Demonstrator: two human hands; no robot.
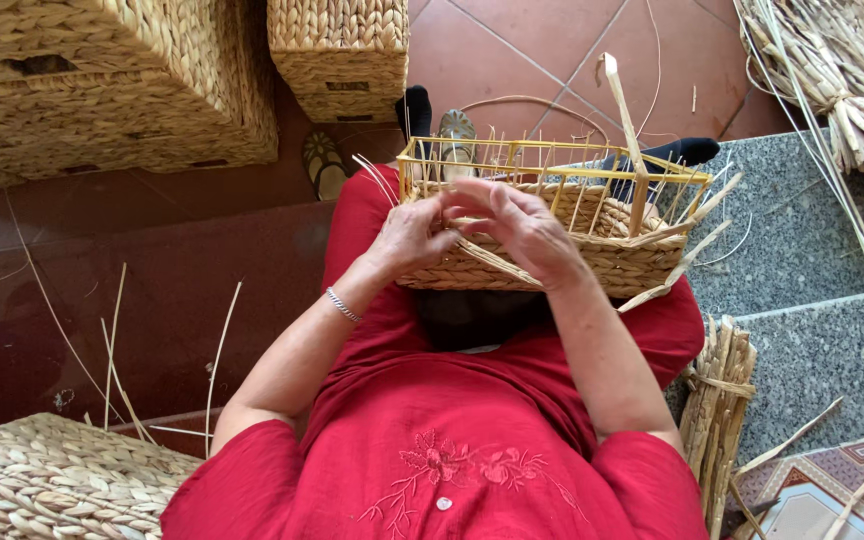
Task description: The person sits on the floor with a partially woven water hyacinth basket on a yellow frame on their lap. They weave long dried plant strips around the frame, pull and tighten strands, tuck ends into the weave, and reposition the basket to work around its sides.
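A half-woven basket (612, 262) on a yellow wire frame (552, 160) rests on my lap, its lower part woven from pale straw, its upper wires bare. My left hand (410, 236) and my right hand (520, 226) meet at the basket's near wall. Both pinch a flat straw strand (497, 262) that runs down to the right across the weave. A silver bracelet (342, 304) sits on my left wrist. Loose strand ends stick out at the basket's right side.
Large woven baskets stand at the upper left (102, 90) and top centre (340, 55), another at the lower left (42, 480). Straw bundles lie at the upper right (842, 80) and beside my right leg (717, 400). Grey stone steps (812, 250) are on the right.
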